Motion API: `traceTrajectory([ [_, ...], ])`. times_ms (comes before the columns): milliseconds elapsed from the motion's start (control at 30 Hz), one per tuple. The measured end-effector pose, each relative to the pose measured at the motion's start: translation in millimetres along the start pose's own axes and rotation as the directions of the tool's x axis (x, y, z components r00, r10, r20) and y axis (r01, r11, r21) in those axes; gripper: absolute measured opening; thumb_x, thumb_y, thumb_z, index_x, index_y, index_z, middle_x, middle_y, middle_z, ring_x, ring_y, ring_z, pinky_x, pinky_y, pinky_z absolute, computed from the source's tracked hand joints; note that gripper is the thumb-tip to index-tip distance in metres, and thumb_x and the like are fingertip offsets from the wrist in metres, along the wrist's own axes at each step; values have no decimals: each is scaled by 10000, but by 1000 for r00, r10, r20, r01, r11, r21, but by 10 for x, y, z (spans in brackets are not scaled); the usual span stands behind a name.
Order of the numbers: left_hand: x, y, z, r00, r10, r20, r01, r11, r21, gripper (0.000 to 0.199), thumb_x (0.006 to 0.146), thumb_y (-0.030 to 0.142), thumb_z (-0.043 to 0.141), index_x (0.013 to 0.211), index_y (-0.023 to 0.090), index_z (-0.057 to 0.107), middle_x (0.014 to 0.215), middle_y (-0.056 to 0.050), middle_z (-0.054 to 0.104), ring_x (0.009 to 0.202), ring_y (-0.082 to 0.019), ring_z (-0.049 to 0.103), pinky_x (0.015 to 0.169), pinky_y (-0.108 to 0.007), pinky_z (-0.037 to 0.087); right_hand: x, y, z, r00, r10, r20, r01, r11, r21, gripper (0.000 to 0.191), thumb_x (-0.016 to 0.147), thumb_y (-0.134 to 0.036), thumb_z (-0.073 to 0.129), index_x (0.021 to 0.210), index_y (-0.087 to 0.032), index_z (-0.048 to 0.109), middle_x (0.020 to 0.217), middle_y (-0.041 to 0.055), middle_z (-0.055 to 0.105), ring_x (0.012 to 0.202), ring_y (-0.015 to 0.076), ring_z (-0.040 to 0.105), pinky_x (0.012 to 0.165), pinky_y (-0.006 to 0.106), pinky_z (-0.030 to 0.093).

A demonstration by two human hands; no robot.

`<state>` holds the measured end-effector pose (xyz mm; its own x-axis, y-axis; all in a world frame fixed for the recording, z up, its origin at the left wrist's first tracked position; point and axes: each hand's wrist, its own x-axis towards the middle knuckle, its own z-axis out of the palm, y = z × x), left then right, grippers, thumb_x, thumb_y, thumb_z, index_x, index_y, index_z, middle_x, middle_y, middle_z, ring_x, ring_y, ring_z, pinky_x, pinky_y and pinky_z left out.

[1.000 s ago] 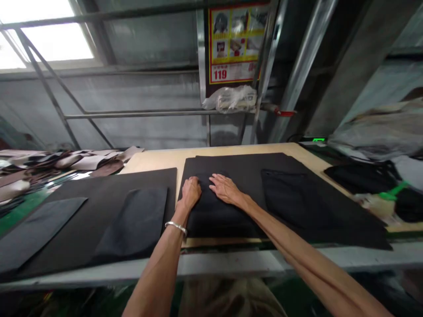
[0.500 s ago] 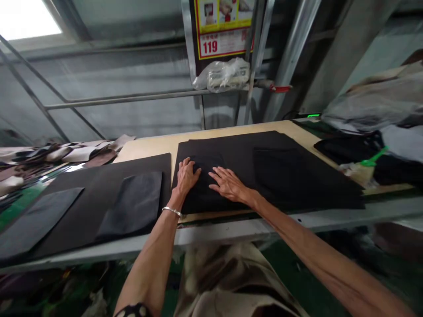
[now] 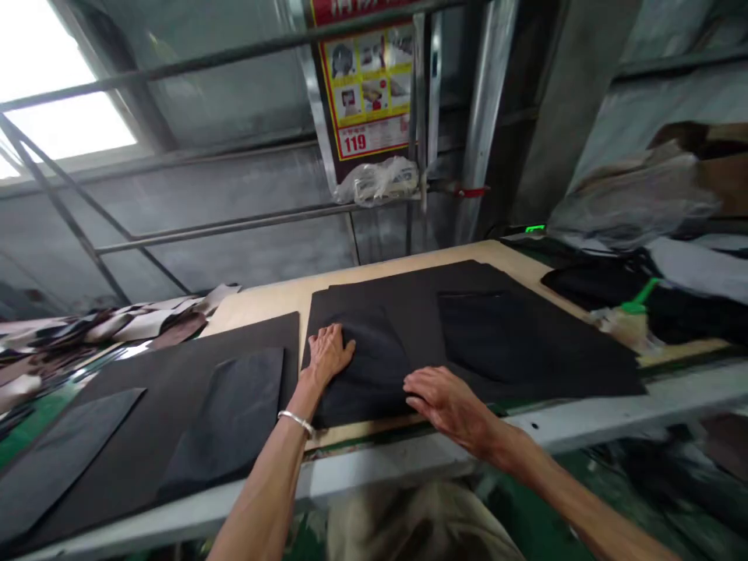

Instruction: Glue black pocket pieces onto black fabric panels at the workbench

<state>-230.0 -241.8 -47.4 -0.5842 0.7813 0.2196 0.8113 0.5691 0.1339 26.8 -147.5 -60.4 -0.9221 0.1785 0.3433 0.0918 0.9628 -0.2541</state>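
My left hand (image 3: 329, 354) lies palm down, fingers spread, on the upper left of a thin dark piece of material (image 3: 368, 358). That piece lies flat on a larger black sheet (image 3: 421, 304), which has a second sheet edge showing under it. At the piece's lower right edge is my right hand (image 3: 449, 409), palm down, its fingers loosely bent and side by side. Whether its fingertips touch the piece I cannot tell. Another dark piece (image 3: 473, 335) rests on the right part of the same sheet.
A second black sheet (image 3: 192, 351) on the left bears two dark pieces, one a smooth panel (image 3: 234, 413). Fabric scraps (image 3: 146, 319) are heaped at the far left. On the right stand a green-handled brush (image 3: 634, 312) and a plastic-wrapped bundle (image 3: 636, 199). A metal table edge (image 3: 374, 467) runs in front.
My right hand has slid right and toward me, from the middle of the dark piece to its lower right edge. The left hand stays at the upper left. The camera has tilted up.
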Motion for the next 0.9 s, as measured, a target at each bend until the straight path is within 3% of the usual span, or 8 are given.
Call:
traceTrajectory([
  [167,65,235,-92,999,45,-20,-44,996,76,499,894,410,570,1313,142,523,1561,-190,326,1449,-385,259,1101,-652,318,-227,-78,-206,969,-12,-246,36,995,96,241,994,-264,469,943,-203,696,922,58,719,840,166,666,820,299,515],
  [233,162,357,-61,996,82,-41,-80,996,45,494,919,424,536,1326,144,527,1569,-177,322,1471,-366,224,1132,-641,291,-379,-48,-198,952,5,-306,40,989,141,271,1003,-257,443,925,-214,699,900,52,722,813,156,675,799,282,536],
  [433,487,700,317,989,149,-13,-150,987,-64,552,1011,447,341,1465,138,401,1580,-135,312,1480,-282,252,1190,-552,266,-880,31,-106,902,150,-404,-73,977,198,236,993,-295,454,999,-280,689,904,32,731,830,175,708,800,288,587],
  [533,531,734,514,987,163,2,-162,986,-30,551,1010,451,345,1470,153,401,1572,-134,327,1474,-288,269,1197,-578,225,-1057,86,-228,848,209,-487,-144,975,168,201,985,-295,471,1056,-302,658,939,29,732,861,182,714,813,293,594],
  [633,547,647,583,987,158,-9,-158,982,-100,589,1002,492,341,1485,155,369,1576,-139,319,1483,-291,243,1197,-579,225,-1175,265,-429,762,345,-548,-304,938,166,183,985,-314,475,1093,-295,622,998,35,723,855,173,712,749,270,593],
  [700,561,561,565,991,116,-68,-128,968,-217,630,999,503,328,1505,129,312,1591,-153,282,1494,-278,210,1208,-535,242,-1247,451,-525,686,443,-577,-443,884,151,241,993,-380,452,1146,-262,597,1008,61,710,797,176,705,674,272,580],
  [767,579,503,510,974,71,-215,-139,938,-318,649,995,489,332,1516,109,262,1604,-165,244,1503,-261,180,1221,-482,247,-1319,656,-557,623,502,-600,-564,820,101,355,991,-464,423,1187,-216,585,969,89,696,709,186,684,621,293,555],
  [900,658,692,320,863,147,-483,-334,884,-327,546,977,434,406,1447,157,372,1517,-151,402,1452,-263,306,1210,-473,293,-1410,969,-515,522,607,-599,-760,650,-3,512,970,-556,389,1187,-144,603,973,136,688,720,236,677,629,341,515],
])
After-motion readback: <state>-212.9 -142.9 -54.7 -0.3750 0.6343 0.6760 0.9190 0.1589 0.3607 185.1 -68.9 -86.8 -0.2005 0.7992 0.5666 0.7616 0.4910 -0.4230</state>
